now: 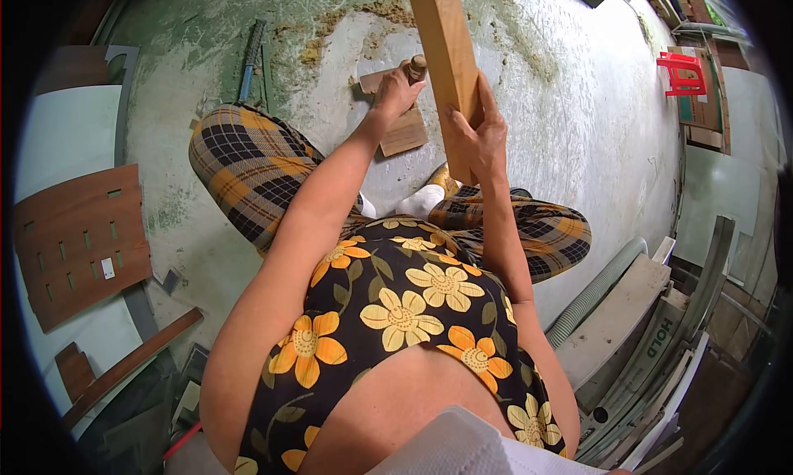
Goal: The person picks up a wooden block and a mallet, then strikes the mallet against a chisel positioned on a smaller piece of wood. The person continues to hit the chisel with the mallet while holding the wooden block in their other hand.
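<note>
My left hand (398, 92) is closed around a round wooden handle (418, 65), whose rounded end shows above the fingers; the rest of that tool is hidden. Close by that hand, a flat wood piece (376, 81) sticks out to the left, and a wooden block (403, 135) lies below on the floor. My right hand (481, 132) grips a long square wooden beam (446, 49) near its lower part, thumb on the front face and fingers round the right side. The beam stands tilted, its top reaching the upper edge of view.
Wood shavings (388, 12) are scattered on the concrete floor (570, 120). A long tool with a blue handle (246, 83) lies beyond my left knee. Slotted brown board (83, 244) is at left; a red stool (682, 73) and stacked planks (615, 314) are at right.
</note>
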A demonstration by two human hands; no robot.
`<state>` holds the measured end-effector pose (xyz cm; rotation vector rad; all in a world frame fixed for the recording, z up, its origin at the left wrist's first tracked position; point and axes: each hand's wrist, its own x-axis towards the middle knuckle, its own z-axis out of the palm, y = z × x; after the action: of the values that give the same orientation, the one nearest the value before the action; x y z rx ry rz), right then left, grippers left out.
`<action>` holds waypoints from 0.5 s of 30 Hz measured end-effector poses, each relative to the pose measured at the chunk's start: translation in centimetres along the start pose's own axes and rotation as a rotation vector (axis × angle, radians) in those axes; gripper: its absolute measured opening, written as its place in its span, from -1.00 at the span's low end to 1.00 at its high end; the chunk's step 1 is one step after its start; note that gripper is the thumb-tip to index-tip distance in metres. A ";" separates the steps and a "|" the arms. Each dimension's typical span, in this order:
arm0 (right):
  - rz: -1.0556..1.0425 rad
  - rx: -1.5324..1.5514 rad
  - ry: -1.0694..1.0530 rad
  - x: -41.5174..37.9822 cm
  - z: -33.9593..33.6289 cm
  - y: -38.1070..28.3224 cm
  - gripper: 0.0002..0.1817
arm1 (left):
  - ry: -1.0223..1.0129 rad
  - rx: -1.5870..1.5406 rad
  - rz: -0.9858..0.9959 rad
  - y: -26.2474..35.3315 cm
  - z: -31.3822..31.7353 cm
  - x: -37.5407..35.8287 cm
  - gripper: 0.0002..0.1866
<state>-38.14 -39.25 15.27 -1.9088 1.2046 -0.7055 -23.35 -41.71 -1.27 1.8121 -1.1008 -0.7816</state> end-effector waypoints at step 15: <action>0.032 -0.039 -0.024 -0.4 0.1 1.8 -0.25 | 0.064 -0.076 0.026 0.0 0.1 0.4 -0.58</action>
<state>-39.11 -39.30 13.73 -1.9209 1.2397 -0.6452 -23.27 -42.08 -1.31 1.7439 -1.0380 -0.7360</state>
